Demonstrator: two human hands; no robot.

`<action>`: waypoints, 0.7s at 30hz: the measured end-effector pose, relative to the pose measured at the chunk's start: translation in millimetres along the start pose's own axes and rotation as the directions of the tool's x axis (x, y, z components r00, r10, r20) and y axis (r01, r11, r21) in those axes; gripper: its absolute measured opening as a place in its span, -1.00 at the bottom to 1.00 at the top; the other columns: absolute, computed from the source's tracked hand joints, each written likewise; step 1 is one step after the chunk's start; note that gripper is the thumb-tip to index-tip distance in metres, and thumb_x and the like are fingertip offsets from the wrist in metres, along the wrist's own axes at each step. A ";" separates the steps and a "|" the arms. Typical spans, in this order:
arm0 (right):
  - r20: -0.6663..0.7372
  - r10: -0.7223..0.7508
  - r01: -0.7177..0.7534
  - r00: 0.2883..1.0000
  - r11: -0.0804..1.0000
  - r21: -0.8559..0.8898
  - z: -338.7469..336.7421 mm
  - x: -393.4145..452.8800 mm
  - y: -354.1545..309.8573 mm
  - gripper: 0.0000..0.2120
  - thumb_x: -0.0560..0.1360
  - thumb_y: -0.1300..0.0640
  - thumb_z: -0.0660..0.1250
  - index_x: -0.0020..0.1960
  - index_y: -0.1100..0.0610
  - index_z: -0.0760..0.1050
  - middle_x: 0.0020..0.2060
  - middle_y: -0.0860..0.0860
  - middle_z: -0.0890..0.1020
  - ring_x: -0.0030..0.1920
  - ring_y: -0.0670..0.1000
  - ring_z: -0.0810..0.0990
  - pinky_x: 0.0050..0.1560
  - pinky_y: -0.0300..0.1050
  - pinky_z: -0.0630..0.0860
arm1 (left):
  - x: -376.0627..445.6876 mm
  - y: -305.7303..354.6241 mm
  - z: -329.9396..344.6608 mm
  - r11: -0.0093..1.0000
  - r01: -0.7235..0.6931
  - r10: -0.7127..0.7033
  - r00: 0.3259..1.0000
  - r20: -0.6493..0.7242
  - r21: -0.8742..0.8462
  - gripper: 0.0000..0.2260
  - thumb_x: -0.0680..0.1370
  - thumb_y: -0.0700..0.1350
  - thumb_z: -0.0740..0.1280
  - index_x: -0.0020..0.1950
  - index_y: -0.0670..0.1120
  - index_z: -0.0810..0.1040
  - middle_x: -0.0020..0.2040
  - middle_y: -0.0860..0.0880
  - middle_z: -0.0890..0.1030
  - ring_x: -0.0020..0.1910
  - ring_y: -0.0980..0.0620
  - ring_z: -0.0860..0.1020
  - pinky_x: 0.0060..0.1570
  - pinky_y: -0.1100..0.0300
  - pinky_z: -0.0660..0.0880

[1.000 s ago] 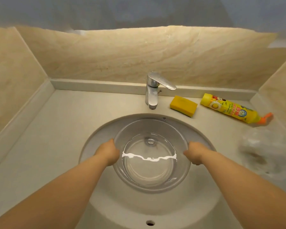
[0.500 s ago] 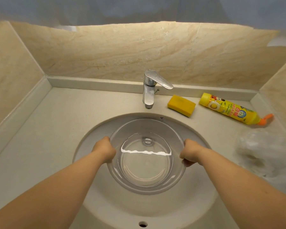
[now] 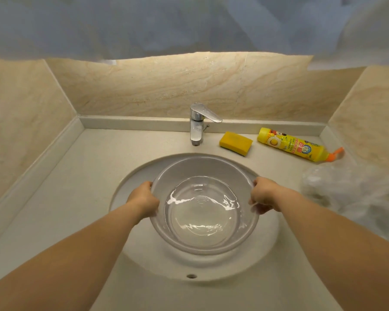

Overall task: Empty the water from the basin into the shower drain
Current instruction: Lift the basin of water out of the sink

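Note:
A clear plastic basin [image 3: 189, 171] with rippling water [image 3: 202, 212] in it is held just above the white sink bowl [image 3: 265, 239]. My left hand [image 3: 144, 198] grips the basin's left rim and my right hand [image 3: 264, 195] grips its right rim. Both sets of fingers curl under the rim. No shower drain is in view.
A chrome tap [image 3: 198, 123] stands behind the sink. A yellow sponge [image 3: 235, 143] and a lying yellow bottle [image 3: 294, 147] are at the back right, with a crumpled clear plastic bag [image 3: 346, 189] on the right. Beige tiled walls enclose the counter [image 3: 76, 187] on three sides.
The basin has risen out of the sink bowl in both hands, and its water now ripples and slops. The view has tilted so the wall sits higher.

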State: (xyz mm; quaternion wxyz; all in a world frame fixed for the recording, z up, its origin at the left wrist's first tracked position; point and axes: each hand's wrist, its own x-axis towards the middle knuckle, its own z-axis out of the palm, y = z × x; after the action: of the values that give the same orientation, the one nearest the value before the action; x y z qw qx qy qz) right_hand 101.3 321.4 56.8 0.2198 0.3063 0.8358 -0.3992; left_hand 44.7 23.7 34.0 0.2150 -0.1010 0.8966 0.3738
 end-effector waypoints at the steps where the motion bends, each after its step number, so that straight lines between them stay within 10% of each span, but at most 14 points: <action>1: -0.008 -0.002 0.002 1.000 1.000 0.003 -2.2 -8.4 1.8 -0.82 0.49 0.52 0.16 -0.10 0.27 0.39 -0.14 0.34 0.55 -0.27 0.22 0.58 -0.42 -0.04 0.51 | -5.6 1.0 -1.9 1.000 -0.013 0.013 1.000 0.004 -0.006 -0.57 0.44 -0.30 0.21 0.29 -0.03 0.40 0.03 -0.22 0.61 -0.04 -0.26 0.65 0.00 -0.12 0.63; 5: -0.093 -0.024 0.026 0.995 1.000 0.018 -9.5 -47.7 10.1 -0.74 0.47 0.51 0.17 0.10 0.33 0.45 -0.03 0.38 0.58 -0.21 0.25 0.59 -0.35 -0.02 0.54 | -29.8 9.0 -12.0 0.995 -0.099 0.100 0.995 0.022 -0.024 -0.56 0.44 -0.31 0.24 0.29 -0.03 0.41 -0.01 -0.22 0.62 -0.07 -0.25 0.67 -0.01 -0.12 0.64; 17: -0.337 0.127 -0.037 0.933 0.965 0.260 -8.0 -215.7 64.1 -0.80 0.50 0.49 0.11 -0.16 0.30 0.45 -0.32 0.22 0.52 -0.42 0.13 0.49 -0.56 -0.19 0.44 | -126.0 44.8 -36.2 0.917 -0.397 0.380 0.896 0.231 0.033 -0.55 0.48 -0.35 0.32 0.34 -0.07 0.43 -0.14 -0.09 0.53 -0.15 -0.11 0.63 -0.37 0.16 0.58; 21: -0.371 0.216 -0.088 0.903 0.939 0.331 -4.1 -271.5 109.9 -0.77 0.46 0.54 0.12 -0.23 0.30 0.43 -0.33 0.22 0.49 -0.36 0.14 0.48 -0.41 -0.09 0.44 | -163.8 51.3 -13.8 0.908 -0.417 0.378 0.859 0.345 0.047 -0.56 0.49 -0.34 0.34 0.34 -0.07 0.43 -0.06 -0.15 0.55 -0.05 -0.16 0.65 -0.10 0.01 0.67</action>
State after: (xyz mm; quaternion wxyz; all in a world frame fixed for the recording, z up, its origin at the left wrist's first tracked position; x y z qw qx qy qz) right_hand 370.8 287.6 166.8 0.0242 0.4770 0.7639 -0.4340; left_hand 168.2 53.1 150.4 0.2848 0.1629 0.8703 0.3672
